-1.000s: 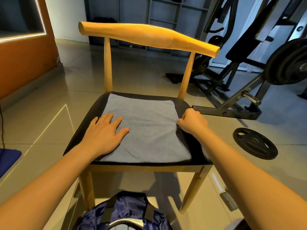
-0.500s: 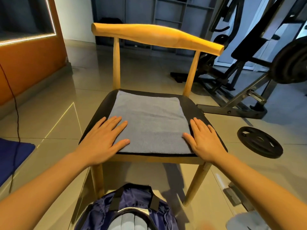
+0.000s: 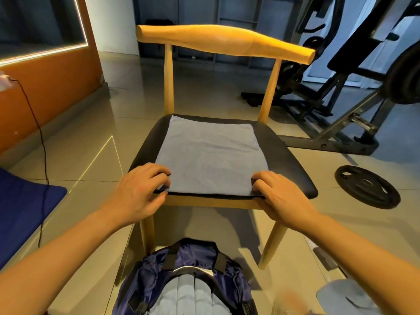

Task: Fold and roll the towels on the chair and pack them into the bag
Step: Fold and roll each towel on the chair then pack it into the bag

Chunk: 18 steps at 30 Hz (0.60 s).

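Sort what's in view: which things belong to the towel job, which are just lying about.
Job: towel, chair, bag, rolled towels inside it, left hand and right hand gripping the towel's near corners.
Lying about: weight plate, weight bench, blue mat, black cable.

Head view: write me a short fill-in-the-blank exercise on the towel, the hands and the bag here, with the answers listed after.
1. The flat grey-blue towel lies on the wooden chair's ____ padded seat.
2. The left hand and the right hand each grip a ____ corner of it.
3. The dark blue fabric bag on the floor is ____, showing grey-blue rolls inside.
4. The round black weight plate lies on the chair's ____ side.
Missing words: black, near, open, right.
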Tool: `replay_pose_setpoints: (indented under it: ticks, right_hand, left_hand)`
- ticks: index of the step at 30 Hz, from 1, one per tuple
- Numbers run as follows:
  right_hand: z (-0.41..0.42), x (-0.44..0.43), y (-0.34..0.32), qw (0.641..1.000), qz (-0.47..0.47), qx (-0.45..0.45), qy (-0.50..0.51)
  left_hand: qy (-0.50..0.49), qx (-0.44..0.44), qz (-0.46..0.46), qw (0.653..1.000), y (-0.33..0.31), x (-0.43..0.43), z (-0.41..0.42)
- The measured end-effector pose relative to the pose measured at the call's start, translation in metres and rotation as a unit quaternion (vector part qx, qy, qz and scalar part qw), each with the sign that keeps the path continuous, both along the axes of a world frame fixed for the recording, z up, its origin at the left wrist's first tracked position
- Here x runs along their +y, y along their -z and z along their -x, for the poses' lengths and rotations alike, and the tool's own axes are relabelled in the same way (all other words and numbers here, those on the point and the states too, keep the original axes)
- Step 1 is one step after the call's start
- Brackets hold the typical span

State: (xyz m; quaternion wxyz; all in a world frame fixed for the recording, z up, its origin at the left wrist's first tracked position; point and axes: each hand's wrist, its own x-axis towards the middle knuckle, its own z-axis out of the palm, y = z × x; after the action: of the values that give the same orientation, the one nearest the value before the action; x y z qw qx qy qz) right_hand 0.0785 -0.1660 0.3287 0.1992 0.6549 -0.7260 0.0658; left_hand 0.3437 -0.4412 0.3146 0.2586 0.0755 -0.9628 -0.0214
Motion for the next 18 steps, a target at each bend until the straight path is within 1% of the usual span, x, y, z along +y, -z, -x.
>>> replay_pose_setpoints:
  ticks: [3,6,8,10,12,14,17,18]
  right_hand:
    - [0.001,0.005,-0.003,1.0,-0.012,-0.007,0.027]
    - [-0.004,0.008,-0.008,0.997,-0.039,-0.015,0.059]
    - [-0.008,0.006,-0.011,0.996,-0.047,-0.024,0.074]
    - [-0.011,0.003,-0.013,0.995,-0.056,-0.022,0.083]
    - [-0.012,-0.001,-0.014,0.994,-0.064,-0.007,0.089]
    - [-0.012,-0.003,-0.015,0.993,-0.068,0.0,0.1]
    - [-0.008,-0.005,-0.021,0.992,-0.049,0.002,0.116]
    - [-0.006,-0.006,-0.026,0.991,-0.034,-0.016,0.128]
  left_hand:
    - [-0.007,0.023,-0.029,0.999,-0.004,0.002,0.0]
    - [-0.026,0.087,-0.127,0.988,-0.011,0.008,0.004]
    - [-0.038,0.125,-0.197,0.972,-0.014,0.01,0.008]
    - [-0.044,0.145,-0.244,0.958,-0.019,0.011,0.013]
    - [-0.048,0.157,-0.258,0.952,-0.023,0.009,0.016]
    - [-0.057,0.162,-0.248,0.953,-0.025,0.006,0.019]
    - [-0.071,0.15,-0.252,0.953,-0.032,0.003,0.024]
    - [-0.073,0.146,-0.258,0.952,-0.037,0.003,0.025]
